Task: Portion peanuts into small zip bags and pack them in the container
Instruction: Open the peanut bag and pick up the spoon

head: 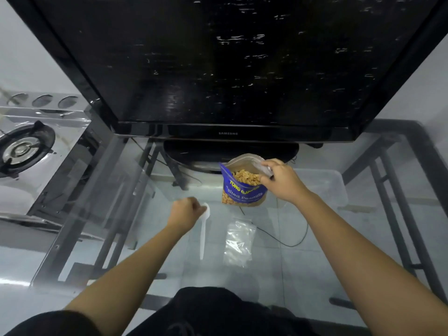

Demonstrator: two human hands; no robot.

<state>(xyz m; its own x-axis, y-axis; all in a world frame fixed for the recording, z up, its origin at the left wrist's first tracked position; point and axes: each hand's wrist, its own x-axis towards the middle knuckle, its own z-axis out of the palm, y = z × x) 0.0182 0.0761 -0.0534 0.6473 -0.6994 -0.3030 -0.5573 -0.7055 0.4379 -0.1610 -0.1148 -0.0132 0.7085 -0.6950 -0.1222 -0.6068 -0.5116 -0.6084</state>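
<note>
Blue peanut bag (pixel 243 192) in right hand (pixel 282 183)

Your right hand (pixel 282 183) grips the open rim of the upright peanut bag (pixel 243 194) on the glass table (pixel 135 214). Your left hand (pixel 185 210) pinches the bowl end of the white spoon (pixel 203 236). The empty zip bag (pixel 238 242) lies flat at 3 o'clock of the spoon. The clear container (pixel 332 187) sits at 3 o'clock of the peanut bag.
</note>
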